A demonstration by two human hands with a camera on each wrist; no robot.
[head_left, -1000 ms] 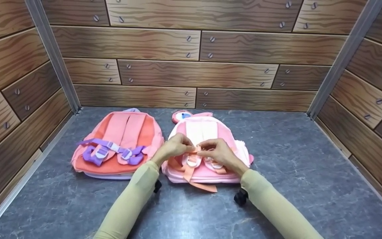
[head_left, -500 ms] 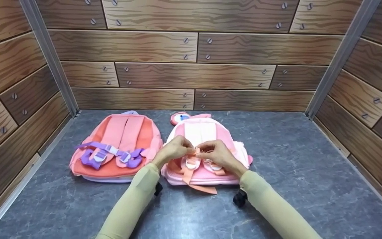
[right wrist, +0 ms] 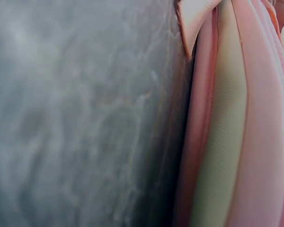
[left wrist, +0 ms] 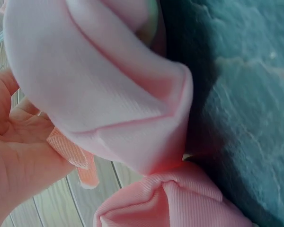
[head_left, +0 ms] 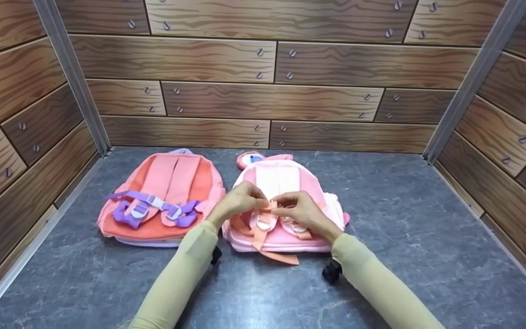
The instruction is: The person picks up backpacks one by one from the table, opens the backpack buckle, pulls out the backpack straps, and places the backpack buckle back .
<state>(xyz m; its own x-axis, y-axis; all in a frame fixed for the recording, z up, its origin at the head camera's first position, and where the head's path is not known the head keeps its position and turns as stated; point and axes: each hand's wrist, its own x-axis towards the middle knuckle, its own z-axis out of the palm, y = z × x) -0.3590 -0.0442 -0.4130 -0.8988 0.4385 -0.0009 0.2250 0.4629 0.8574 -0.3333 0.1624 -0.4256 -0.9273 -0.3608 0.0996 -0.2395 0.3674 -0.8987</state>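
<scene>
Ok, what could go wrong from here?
Two risks, I'd guess. The left hand and right hand pinch the orange webbing close together, and the fingers hide much of it, so a misalignment could go unseen. Also, a loose orange end trails past the near edge of the pink backpack, so it might snag if the bag moves.

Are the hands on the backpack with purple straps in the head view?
No, the left hand and right hand are both at the orange straps of the other backpack.
</scene>
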